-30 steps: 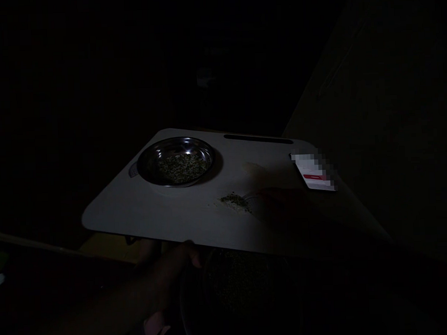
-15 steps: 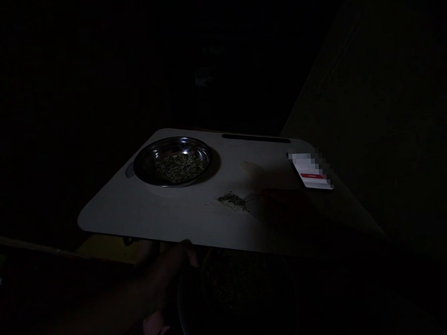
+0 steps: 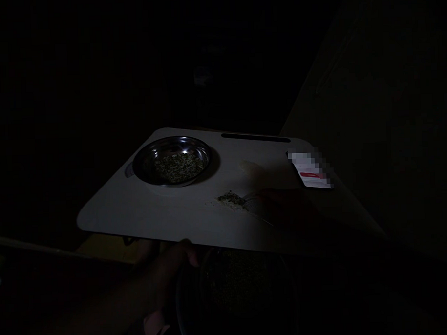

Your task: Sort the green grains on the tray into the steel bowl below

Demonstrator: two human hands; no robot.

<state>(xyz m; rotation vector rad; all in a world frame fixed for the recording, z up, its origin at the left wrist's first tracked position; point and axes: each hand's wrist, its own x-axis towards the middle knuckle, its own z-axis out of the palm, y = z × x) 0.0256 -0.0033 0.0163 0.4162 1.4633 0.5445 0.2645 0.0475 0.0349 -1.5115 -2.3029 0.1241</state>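
I count one white table [image 3: 144, 209], two bowls, one phone [image 3: 315, 176], one pile [image 3: 231, 199] of green and pale bits, and my two hands. The shiny bowl [image 3: 172, 181] sits on the left of the table with more bits in it. The low bowl [image 3: 180, 313] is under the near edge, with green bits in it.

My left hand [image 3: 173, 259] is at the near edge, by the low bowl. It is too dark to tell if its fingers grip. My right hand [image 3: 279, 202] is a dark shape just right of the pile. I can't tell if its fingers are open or closed.

Since the first picture, the table and its things have slid a bit left in my view. The pile is in about the same spot on the table. A thin bright line now shows below my right hand.

The phone lies at the right. A yellow thing [image 3: 105, 247] is below the table on the left, and a wall [image 3: 383, 123] is on the right. My right arm's dark shade hides the table's near right part.
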